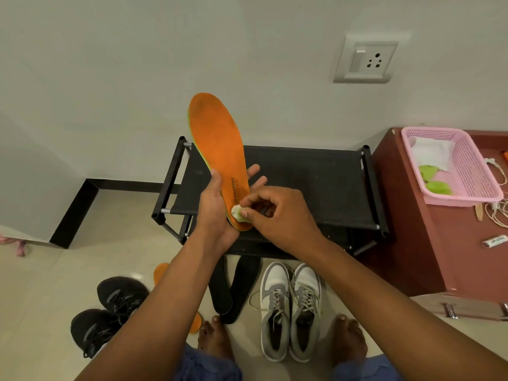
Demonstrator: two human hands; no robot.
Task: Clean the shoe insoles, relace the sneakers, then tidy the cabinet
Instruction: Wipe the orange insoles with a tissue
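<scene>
Evidently early in the job, judging by the layout. Gripped the orange insole (217,149) near its heel with the left hand (217,213), thumb across the printed face and fingers curled behind, toe end raised toward the wall, above the black shoe rack (302,182). Pinched a small pale wad (237,212) (wipe or cotton, could not tell which) between the thumb and curled fingertips of the right hand (277,213), and pressed it against the heel end of that insole. Judged this as the wiping step on one insole only; noted dark smudges toward the toe, so probably not finished.

Found more waiting on the floor: a second orange insole (160,272), mostly hidden behind the left forearm, and a pair of black insoles (236,287) between the two pairs of shoes. Could not tell whether any of these had been cleaned.

Noted the black sneakers (115,298) at the left and the grey-and-white sneakers (291,312) at the right, both apparently laced, with a loose end trailing from the grey pair. Reckoned the relacing not yet begun.

Saw the reddish-brown cabinet (412,243) at the right carrying a pink basket (467,171), some cream cords (497,213) and a small tube (494,241). Reckoned the tidying not started either.
</scene>
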